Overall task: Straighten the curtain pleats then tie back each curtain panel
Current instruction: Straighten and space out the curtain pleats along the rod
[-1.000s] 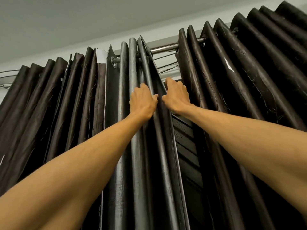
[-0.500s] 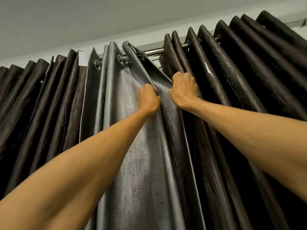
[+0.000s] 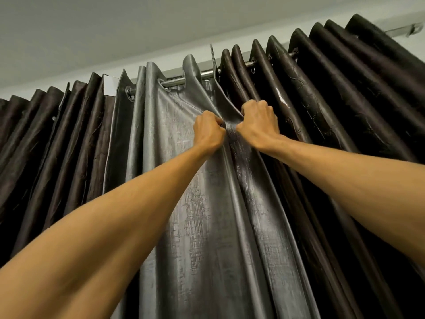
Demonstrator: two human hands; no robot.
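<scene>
Just below the rod [image 3: 174, 82], left hand [image 3: 208, 131] and right hand [image 3: 258, 122] grip the grey curtain [image 3: 179, 180], fingers [image 3: 257, 105] curled round seemingly one fold (fingertips hidden). Pleat-straightening step; next move calls for smoothing downward evenly.

You're looking up | grey ceiling [image 3: 115, 24] | paler wall strip [image 3: 170, 61] beneath | metal bracket [image 3: 411, 29] top right | soft, even light

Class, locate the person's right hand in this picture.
Head view, centre right: the right hand grips the grey curtain, beside the left hand, below the rod.
</scene>
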